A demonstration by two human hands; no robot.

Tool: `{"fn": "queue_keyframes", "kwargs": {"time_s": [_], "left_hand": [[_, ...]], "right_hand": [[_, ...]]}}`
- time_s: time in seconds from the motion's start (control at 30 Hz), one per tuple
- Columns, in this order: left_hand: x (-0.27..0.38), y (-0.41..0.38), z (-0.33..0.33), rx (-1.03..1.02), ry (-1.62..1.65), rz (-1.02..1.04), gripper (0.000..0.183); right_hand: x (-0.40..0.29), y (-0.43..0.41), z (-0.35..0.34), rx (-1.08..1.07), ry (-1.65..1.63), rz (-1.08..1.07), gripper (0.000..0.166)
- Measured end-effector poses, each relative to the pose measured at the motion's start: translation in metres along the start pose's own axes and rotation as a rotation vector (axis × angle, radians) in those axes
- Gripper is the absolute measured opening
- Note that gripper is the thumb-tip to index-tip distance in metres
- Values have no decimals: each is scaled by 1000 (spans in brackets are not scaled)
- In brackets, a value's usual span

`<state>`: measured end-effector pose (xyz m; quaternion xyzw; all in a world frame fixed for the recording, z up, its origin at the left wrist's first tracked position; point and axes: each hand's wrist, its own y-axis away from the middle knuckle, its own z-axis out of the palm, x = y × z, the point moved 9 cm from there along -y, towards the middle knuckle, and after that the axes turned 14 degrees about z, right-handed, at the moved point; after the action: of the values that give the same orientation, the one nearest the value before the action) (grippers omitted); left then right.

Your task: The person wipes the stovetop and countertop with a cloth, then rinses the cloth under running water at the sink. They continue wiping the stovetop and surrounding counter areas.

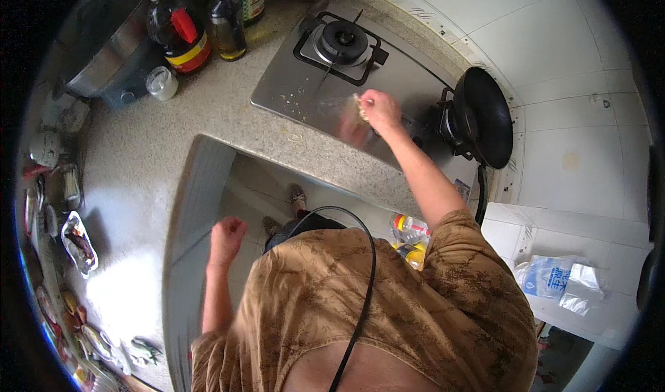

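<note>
My right hand (381,112) is over the front of a stainless steel gas hob (306,93), its fingers closed on a small pale crumpled piece (361,107). What that piece is made of is hard to tell. Light crumbs (292,99) lie scattered on the steel to its left. Behind them stands a gas burner (343,41) with a black pan support. My left hand (228,238) hangs low beside the grey cabinet front, fingers curled and nothing visible in them. A black wok (486,119) sits tilted over the right burner.
Along the counter (130,147) are a red-capped bottle (179,33), a dark glass bottle (227,28), a small jar (161,83) and a large metal basin (111,54). A foil tray (79,244) rests at the left. Plastic bottles (410,231) lie low near my right side.
</note>
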<state>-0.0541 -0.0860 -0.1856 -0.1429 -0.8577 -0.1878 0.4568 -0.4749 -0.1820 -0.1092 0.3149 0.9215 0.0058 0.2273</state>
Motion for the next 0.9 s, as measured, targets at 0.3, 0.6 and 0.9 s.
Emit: {"fn": "queue_keyframes", "kwargs": {"time_s": [0.3, 0.6, 0.9], "left_hand": [[-16, 10, 6, 18, 26, -45, 20], [-26, 21, 6, 58, 28, -75, 22], [-5, 9, 17, -30, 49, -50, 21]], "right_hand": [[-13, 11, 43, 45, 517, -151, 23], [-80, 17, 71, 88, 276, -199, 10], [-56, 40, 90, 105, 99, -282, 20]]}}
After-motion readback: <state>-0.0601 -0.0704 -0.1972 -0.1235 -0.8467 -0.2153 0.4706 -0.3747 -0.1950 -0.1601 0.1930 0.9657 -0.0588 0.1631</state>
